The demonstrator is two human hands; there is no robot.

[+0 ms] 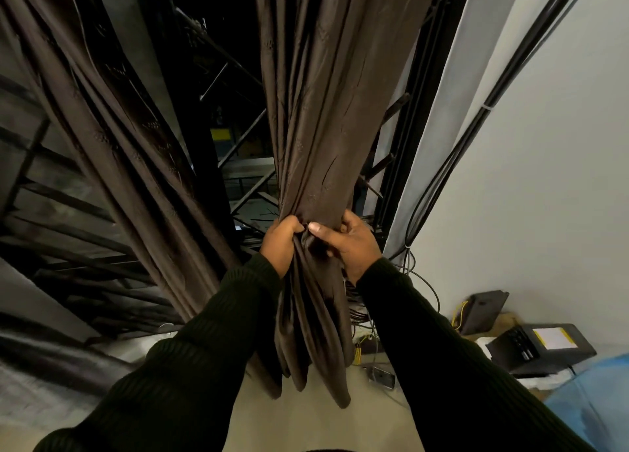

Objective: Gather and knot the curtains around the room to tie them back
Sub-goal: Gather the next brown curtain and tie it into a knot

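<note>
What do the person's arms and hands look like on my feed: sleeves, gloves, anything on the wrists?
Both arms wear long, dark ribbed-knit sleeves, near black with a greenish cast, ending in cuffs at the wrists. The left hand and right hand are bare: no gloves, and no rings or watch visible. One short, pale thumbnail shows on the right hand.

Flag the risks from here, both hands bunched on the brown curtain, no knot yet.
1. The left hand and right hand both grip the gathered brown curtain at one level; freeing either to form the knot could let folds slip out.
2. The loose tail hangs beside the tangled cables at the wall, so looping it might snag them.
3. A hard downward pull could strain the curtain's top fixing, which is out of view.
</note>
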